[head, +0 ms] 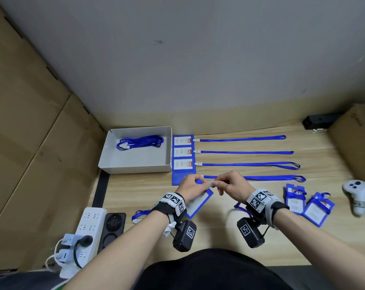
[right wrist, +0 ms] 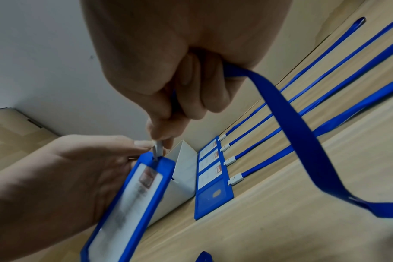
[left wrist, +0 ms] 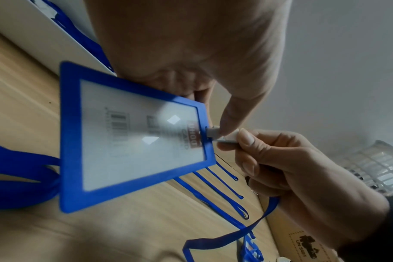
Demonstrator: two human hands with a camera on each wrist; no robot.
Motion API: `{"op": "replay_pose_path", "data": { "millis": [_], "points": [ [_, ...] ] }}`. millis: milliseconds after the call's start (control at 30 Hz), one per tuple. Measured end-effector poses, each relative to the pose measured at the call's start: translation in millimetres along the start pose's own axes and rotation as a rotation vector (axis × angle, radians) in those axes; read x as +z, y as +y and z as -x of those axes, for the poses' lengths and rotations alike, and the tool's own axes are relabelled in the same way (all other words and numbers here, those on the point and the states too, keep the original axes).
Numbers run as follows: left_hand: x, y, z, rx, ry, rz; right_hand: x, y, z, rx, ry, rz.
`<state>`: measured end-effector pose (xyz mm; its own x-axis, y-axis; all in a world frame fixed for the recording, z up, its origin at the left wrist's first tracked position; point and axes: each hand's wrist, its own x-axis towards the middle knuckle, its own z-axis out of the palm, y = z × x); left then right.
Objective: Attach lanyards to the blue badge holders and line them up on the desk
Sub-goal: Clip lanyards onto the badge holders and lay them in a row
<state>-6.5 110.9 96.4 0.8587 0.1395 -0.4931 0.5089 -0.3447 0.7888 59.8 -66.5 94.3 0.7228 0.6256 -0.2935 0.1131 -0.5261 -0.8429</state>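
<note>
My left hand [head: 193, 186] grips a blue badge holder [head: 198, 204] just above the desk, its clear window up [left wrist: 135, 138]. The right hand [head: 231, 183] pinches the white clip [left wrist: 215, 133] of a blue lanyard, whose tab sits in the slot at the holder's top edge [right wrist: 157, 148]. My left thumb [left wrist: 236, 106] presses on the clip. The lanyard's strap [right wrist: 292, 124] runs out of the right fist and hangs to the desk [head: 241, 208]. Behind my hands, several holders with lanyards attached [head: 183, 152] lie in a column, straps stretched to the right [head: 246, 152].
A white box [head: 106, 151] at the back left holds bundled lanyards [head: 140, 142]. Two loose holders [head: 294, 197] [head: 317, 208] and a white controller [head: 356, 195] lie to the right. A loose lanyard [head: 138, 215], a power strip [head: 87, 227] and a black device [head: 114, 227] are front left.
</note>
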Motion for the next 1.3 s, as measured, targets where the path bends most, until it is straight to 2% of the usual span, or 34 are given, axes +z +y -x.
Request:
{"op": "replay_pose_path", "data": {
  "millis": [167, 267, 433, 533, 600, 700, 833, 933, 1033, 1133, 1200, 1300],
  "points": [
    [3, 5, -6, -0.068, -0.001, 0.074, 0, -10, 4, -0.031, 0.057, 0.138],
    [3, 6, -5, -0.095, -0.047, 0.081, 0, -11, 5, -0.02, 0.095, 0.247],
    [5, -12, -4, -0.141, -0.081, 0.162, -6, -6, 4, 0.121, 0.163, 0.185],
    [9, -28, -3, -0.098, -0.05, 0.146, -5, 0, 6, 0.177, 0.131, 0.122],
    [14, -30, -3, -0.037, -0.046, 0.122, -3, 5, 7, 0.19, 0.066, 0.218],
    [20, -21, -4, 0.042, -0.113, 0.106, -3, 12, 9, 0.2, 0.01, 0.371],
    [26, -22, -10, 0.01, -0.234, -0.027, -14, 24, 20, 0.212, 0.11, 0.159],
    [33, -27, -16, -0.024, -0.215, -0.088, -26, 30, 29, 0.221, 0.156, 0.01],
    [38, -11, -18, 0.009, -0.126, 0.027, -36, 28, 38, 0.226, 0.132, -0.036],
    [41, 17, -13, 0.021, -0.194, 0.196, -40, 21, 42, 0.208, 0.126, -0.064],
    [44, 27, -10, 0.042, -0.243, 0.209, -39, 18, 43, 0.194, 0.132, -0.066],
    [45, 29, -9, 0.088, -0.199, 0.189, -37, 13, 43, 0.186, 0.133, -0.082]
  ]
}}
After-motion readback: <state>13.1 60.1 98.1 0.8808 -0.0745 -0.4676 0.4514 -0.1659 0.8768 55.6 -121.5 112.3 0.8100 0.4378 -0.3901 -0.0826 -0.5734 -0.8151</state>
